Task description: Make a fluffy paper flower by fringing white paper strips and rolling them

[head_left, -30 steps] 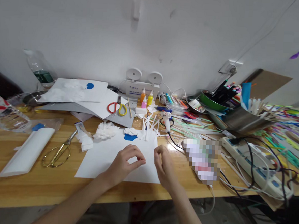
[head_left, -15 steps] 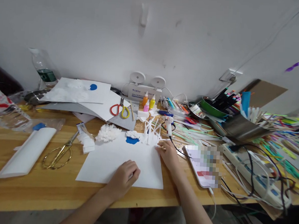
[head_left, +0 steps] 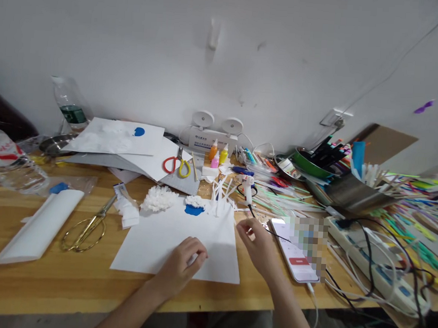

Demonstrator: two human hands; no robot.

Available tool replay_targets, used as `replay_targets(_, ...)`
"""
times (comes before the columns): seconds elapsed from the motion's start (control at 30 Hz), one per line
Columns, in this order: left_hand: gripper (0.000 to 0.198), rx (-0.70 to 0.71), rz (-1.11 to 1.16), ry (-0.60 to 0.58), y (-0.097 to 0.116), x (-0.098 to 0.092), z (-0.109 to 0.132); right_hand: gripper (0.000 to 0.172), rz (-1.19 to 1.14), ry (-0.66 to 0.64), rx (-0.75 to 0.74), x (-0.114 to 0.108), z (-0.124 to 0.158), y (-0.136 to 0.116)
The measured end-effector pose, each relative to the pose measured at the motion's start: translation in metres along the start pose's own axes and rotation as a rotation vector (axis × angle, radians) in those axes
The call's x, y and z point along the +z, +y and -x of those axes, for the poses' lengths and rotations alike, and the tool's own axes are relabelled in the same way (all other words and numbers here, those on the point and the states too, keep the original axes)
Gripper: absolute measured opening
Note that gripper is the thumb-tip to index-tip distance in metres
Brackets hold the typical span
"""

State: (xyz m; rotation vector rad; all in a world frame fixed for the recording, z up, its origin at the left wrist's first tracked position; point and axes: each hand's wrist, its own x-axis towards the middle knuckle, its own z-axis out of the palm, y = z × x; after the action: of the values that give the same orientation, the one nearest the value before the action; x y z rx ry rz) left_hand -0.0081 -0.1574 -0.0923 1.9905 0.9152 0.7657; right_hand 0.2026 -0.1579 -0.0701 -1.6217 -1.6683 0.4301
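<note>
My left hand (head_left: 183, 263) rests on the lower middle of a white sheet (head_left: 152, 244), fingers curled in; whether they hold anything is hidden. Just right of the sheet is my right hand (head_left: 256, 245), thumb and fingertips brought together near the phone (head_left: 284, 247); nothing can be made out between them. Along the sheet's top edge lie a fluffy white clump (head_left: 159, 199), a blue piece (head_left: 194, 210) topped with white bits, and thin white paper strips (head_left: 220, 196). A white glue gun (head_left: 247, 188) stands just beyond the sheet's top right corner.
Gold scissors (head_left: 89, 230) and a rolled white sheet (head_left: 40, 227) lie at the left. Red-and-yellow scissors (head_left: 178, 165) and small paint bottles (head_left: 215, 160) are at the back. A power strip (head_left: 376, 267) with tangled cables and a metal container (head_left: 358, 192) of sticks stand right.
My right hand has moved right, off the sheet's edge, and its fingers are more bent. My left hand has barely moved. The whole view has shifted slightly.
</note>
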Motion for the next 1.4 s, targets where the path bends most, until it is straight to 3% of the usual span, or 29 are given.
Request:
replay_targets(0.13, 0.026, 0.080, 0.021, 0.020, 0.023, -0.002, -0.004, 0.016, -0.324, -0.194, 0.129, -0.022, 0.025, -0.029)
replay_targets(0.23, 0.036, 0.158, 0.003, -0.017, 0.044, 0.000, -0.010, 0.016, -0.600, -0.334, 0.213, -0.023, 0.034, -0.038)
replay_targets(0.37, 0.020, 0.044, 0.070, -0.004, 0.056, 0.004, -0.019, 0.016, -0.787, -0.350, 0.305, -0.014, 0.034, -0.037)
replay_targets(0.57, 0.017, -0.048, 0.109, 0.033, 0.046, -0.001, -0.031, 0.020, -0.784, -0.315, 0.292, -0.002, 0.023, -0.032)
replay_targets(0.8, 0.012, -0.075, 0.053, -0.008, 0.036, -0.014, -0.044, 0.019, -0.569, -0.323, 0.163, 0.009, 0.001, -0.028)
replay_targets(0.93, 0.014, -0.082, 0.073, -0.041, 0.032, -0.022, -0.061, 0.018, -0.589, -0.316, 0.141, 0.012, -0.022, -0.021)
replay_targets(1.17, 0.010, -0.135, 0.107, 0.084, 0.015, -0.023, -0.094, 0.027, -0.655, -0.184, 0.132, 0.018, -0.071, -0.002)
replay_targets(1.4, 0.011, -0.135, -0.098, 0.148, -0.004, -0.023, -0.091, 0.019, -0.472, -0.355, 0.060, 0.035, -0.071, 0.005)
